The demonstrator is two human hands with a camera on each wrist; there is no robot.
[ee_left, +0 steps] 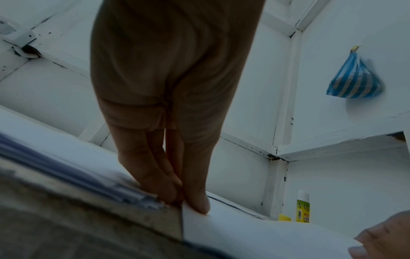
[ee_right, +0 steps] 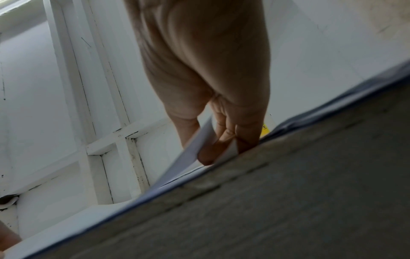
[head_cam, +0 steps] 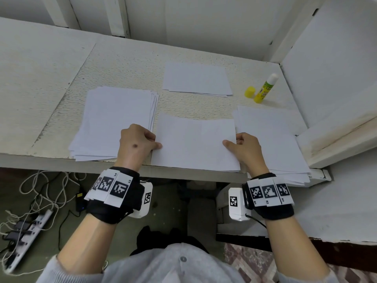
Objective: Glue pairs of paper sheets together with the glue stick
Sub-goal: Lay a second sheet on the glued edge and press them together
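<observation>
You have the white paper sheet in the middle (head_cam: 196,145) pinched at both side edges: your left hand (head_cam: 137,142) has its thumb on top of the left edge with the fingers (ee_left: 146,177) curled beside and under it, and your right hand (head_cam: 247,149) mirrors that on the right edge, thumb on top, fingers (ee_right: 224,138) tucked beneath, where the right wrist view shows the edge lifted and curling. The sheet lies at the near edge of the pale textured surface (head_cam: 126,66), between the thick stack of white paper on the left (head_cam: 114,115) and the stack of white paper on the right (head_cam: 271,137).

This looks like the aligning or placing step, so keep both pinches light and level; uneven pull will probably skew the sheet or crease it. If there is a glued sheet beneath, I cannot tell from here, so line up the far corners first, then lower and smooth from the middle outwards.

The yellow-and-white glue stick (head_cam: 265,88) stands uncapped near the far right, its yellow cap (head_cam: 250,91) just beside it, well apart from your hands. The smaller pile of white sheets (head_cam: 196,79) lies farther back. Keep your sleeves off them.
</observation>
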